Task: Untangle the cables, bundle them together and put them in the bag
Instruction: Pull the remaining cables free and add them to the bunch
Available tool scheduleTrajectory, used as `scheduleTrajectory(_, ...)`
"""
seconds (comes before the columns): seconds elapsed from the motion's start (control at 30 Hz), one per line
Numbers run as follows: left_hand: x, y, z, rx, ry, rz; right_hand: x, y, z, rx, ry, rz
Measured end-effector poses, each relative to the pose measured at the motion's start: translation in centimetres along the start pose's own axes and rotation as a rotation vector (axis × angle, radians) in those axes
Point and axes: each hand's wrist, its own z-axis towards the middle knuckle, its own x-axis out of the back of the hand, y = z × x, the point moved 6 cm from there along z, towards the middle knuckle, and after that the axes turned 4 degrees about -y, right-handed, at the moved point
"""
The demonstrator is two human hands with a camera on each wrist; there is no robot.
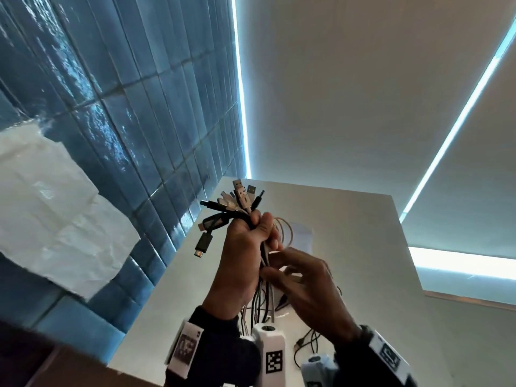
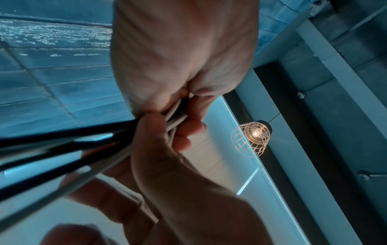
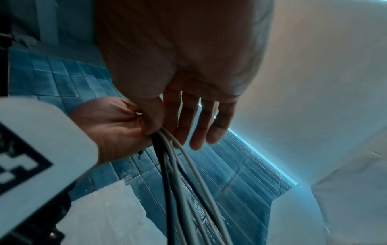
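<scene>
The cables are a black and grey bunch held up in the air, with several plugs fanning out above my left hand, which grips them in a fist. The strands hang down below it between both wrists. My right hand sits just under the left and pinches the strands between thumb and fingers. The left wrist view shows the left hand, the cables and the right thumb lying across them. In the right wrist view the cables run from the left hand past the right hand. No bag is in view.
The head camera looks upward. A blue tiled wall with a white paper sheet is on the left. A white block stands behind the hands. Loose cable ends dangle near my right wrist. A wire pendant lamp hangs overhead.
</scene>
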Motion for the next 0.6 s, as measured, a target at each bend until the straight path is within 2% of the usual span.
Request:
scheduleTrajectory(0.17, 0.1, -0.7, 0.4, 0.021, -0.006, 0.036, 0.0, 1.0, -0.2, -0.073, 0.003, 0.081)
scheduleTrajectory(0.33, -0.2, -0.9, 0.8, 0.031, -0.029, 0.099, 0.7, 0.8, 0.1, -0.098, 0.107, 0.142)
scheduleTrajectory(0.5, 1.1, -0.9, 1.6, 0.002, 0.029, 0.201, 1.6, 0.7, 0.4, -0.026, 0.17, -0.096)
scheduleTrajectory(0.6, 3.5, -0.3, 2.6, -0.049, 0.124, 0.208, 5.2, 2.5, -1.2, -0.077, 0.292, -0.289)
